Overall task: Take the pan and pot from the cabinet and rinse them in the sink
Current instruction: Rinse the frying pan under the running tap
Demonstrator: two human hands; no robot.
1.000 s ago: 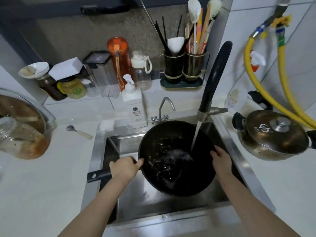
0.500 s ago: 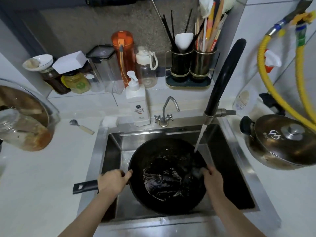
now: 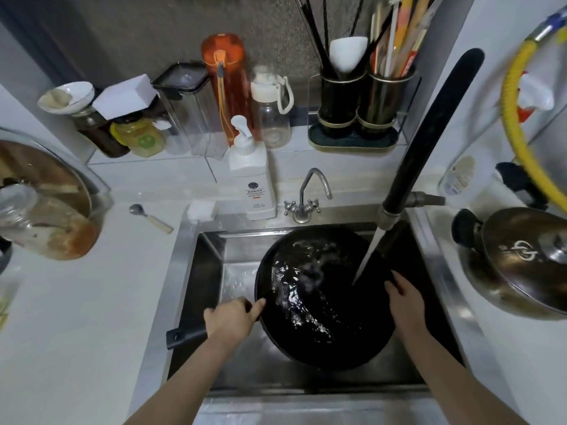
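Rinsing pan (image 3: 322,302), soap label (image 3: 257,194) unreadable

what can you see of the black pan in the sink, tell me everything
The pan is round, black and looks like dark non-stick metal, with one straight black handle pointing left over the sink's edge. It is held above the basin, wet, with water glinting inside. The left hand grips the handle near the bowl; the right hand rests on the right rim. A stream from the black faucet lands inside near that rim.
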